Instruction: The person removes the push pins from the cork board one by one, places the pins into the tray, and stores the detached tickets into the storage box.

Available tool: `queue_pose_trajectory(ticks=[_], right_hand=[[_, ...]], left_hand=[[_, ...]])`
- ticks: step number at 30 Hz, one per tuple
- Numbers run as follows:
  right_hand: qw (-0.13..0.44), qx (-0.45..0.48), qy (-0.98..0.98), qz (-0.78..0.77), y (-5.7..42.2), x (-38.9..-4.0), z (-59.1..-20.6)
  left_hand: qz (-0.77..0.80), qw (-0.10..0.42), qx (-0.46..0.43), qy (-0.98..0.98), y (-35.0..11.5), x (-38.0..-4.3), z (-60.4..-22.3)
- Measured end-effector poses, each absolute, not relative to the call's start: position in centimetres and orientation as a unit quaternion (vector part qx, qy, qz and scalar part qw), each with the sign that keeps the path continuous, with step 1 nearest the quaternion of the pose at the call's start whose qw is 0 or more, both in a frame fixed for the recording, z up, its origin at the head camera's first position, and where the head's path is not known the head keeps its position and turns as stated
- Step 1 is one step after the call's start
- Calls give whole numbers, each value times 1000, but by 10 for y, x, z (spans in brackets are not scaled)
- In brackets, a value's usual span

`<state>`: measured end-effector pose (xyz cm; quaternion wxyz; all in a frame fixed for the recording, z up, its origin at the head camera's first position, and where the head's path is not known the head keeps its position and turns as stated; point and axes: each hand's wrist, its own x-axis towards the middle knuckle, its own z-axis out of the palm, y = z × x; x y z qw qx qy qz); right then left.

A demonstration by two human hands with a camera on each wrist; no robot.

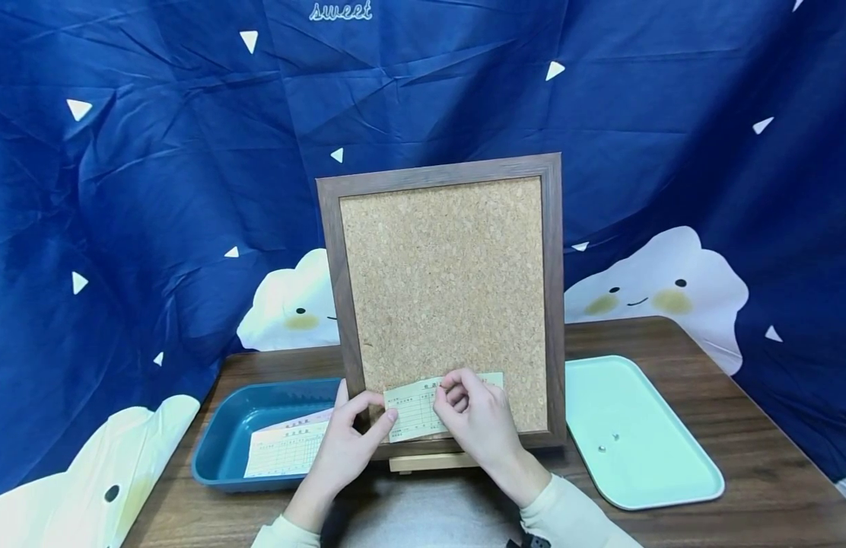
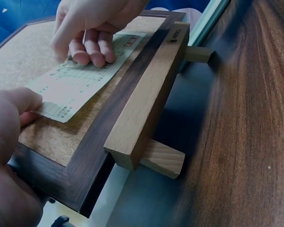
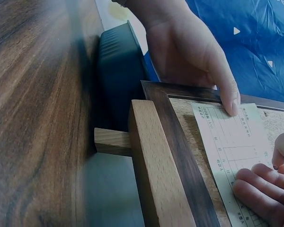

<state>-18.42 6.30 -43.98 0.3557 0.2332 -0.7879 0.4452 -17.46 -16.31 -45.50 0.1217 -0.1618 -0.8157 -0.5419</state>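
Note:
A pale green printed slip point(image 1: 409, 415) lies against the lower part of a cork board point(image 1: 450, 289) in a dark wooden frame. At the slip's left edge, my left hand point(image 1: 348, 434) pinches it between thumb and finger, beside the frame's left side. My right hand point(image 1: 485, 422) is in front of the slip's upper middle, thumb and index fingertip together on a tiny pin, mostly hidden. Its other fingers point(image 2: 92, 49) curl close over the paper in the left wrist view. In the right wrist view the left thumb point(image 3: 231, 101) presses on the slip's edge.
A wooden easel ledge point(image 1: 433, 462) supports the board. At left, a blue bin point(image 1: 214, 426) holds printed slips point(image 1: 286, 449). A mint tray point(image 1: 656, 426) on the right carries two small shiny pins point(image 1: 602, 448). Behind the table hangs a blue cloth point(image 1: 437, 99).

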Motion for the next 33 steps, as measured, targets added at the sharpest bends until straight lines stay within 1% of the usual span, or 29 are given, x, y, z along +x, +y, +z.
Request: queue_pose_trajectory(ticks=[9, 17, 33], right_hand=[[347, 242, -787, 449, 65, -184, -441], [352, 257, -774, 459, 66, -183, -443], [312, 243, -769, 502, 68, -179, -443]], left_hand=[[-539, 128, -151, -819, -163, -173, -456], [-537, 136, -150, -819, -161, -172, -455], [-547, 139, -132, -815, -158, -171, -456]])
